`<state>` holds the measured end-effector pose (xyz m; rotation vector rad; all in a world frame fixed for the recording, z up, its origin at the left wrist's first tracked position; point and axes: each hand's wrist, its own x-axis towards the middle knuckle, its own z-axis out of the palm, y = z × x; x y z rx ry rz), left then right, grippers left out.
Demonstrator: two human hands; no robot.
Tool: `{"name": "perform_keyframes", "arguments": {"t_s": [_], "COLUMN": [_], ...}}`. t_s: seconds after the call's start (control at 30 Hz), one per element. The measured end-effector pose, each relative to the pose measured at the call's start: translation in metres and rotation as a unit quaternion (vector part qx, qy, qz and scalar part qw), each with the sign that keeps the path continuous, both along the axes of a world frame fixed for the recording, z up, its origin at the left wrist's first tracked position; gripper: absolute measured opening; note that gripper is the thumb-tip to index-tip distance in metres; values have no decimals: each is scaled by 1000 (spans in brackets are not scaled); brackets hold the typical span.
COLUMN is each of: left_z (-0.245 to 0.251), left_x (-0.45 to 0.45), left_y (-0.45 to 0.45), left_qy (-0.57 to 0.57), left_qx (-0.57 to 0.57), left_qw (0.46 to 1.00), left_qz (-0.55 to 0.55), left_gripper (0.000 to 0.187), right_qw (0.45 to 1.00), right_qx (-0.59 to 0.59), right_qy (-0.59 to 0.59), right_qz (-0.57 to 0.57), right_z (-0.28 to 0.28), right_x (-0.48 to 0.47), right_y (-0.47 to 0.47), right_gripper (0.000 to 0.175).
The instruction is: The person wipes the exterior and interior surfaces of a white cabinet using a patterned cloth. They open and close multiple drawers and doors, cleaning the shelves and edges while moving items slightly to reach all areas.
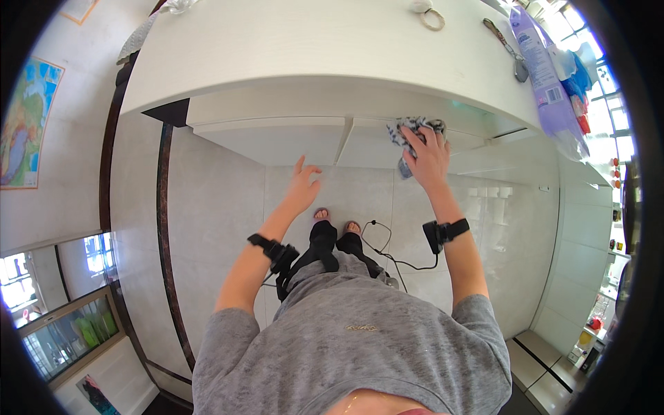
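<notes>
My right hand (430,160) is closed over a crumpled black-and-white patterned cloth (397,136). The cloth rests against the right-hand white front panel (365,142) of a cabinet, near its upper edge, and a corner of it hangs below my fingers. Held in the air before the left-hand front panel (280,139), my left hand (304,188) is free of any object, its fingers apart and partly bent. Above both hands runs the pale wood-grain top (311,49) of the cabinet. A narrow gap separates the two panels.
On the top lie a rope ring (433,19), a strap with a dark fob (520,70) and a purple plastic package (539,72). A black cable (384,253) loops over the tiled floor (218,207) beside my feet. A map (28,124) hangs at left.
</notes>
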<state>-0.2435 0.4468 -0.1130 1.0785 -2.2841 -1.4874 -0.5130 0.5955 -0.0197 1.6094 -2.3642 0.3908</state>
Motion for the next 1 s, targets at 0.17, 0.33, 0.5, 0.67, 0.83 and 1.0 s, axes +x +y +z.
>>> {"name": "perform_keyframes", "arguments": {"t_s": [0.17,0.33,0.5,0.67,0.83,1.0], "left_z": [0,12,25,31,28,27], "left_x": [53,43,-11,-34,-29,-16], "left_y": [20,28,32,29,29,44], "left_qy": [-25,-107,-87,-59,-63,-65], "left_qx": [24,64,8,4,-6,34], "left_qw": [999,992,995,995,996,997], "left_qz": [40,22,-52,-80,-59,-16], "left_gripper": [26,26,29,30,31,30], "right_qw": [992,998,999,997,996,987], "right_qx": [64,22,23,46,45,68], "right_qy": [-20,-1,-28,-31,-1,6], "right_qz": [-102,-53,-22,-51,-75,-144], "right_z": [-22,-32,-29,-24,-24,-22], "right_x": [9,37,41,2,-43,-90], "right_y": [-37,-64,-71,-41,0,44], "right_gripper": [43,43,42,40,37,41]}}
